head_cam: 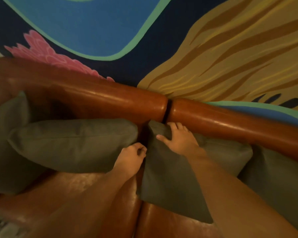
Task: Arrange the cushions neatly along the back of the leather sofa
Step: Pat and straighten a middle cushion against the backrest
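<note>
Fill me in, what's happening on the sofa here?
A person is lining up grey-green cushions against the back of a brown leather sofa. The right hand grips the top corner of the middle cushion, near the gap in the backrest. The left hand is curled at the edge between that cushion and the left cushion, which leans tilted. What the left hand holds is unclear. Another cushion sits at the right, and one more at far left.

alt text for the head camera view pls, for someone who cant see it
Two bare hands adjust a grey-green cushion against a brown leather sofa's back: the right hand grips its top corner, the left hand pinches its edge. More cushions sit alongside, below a colourful mural.
</note>
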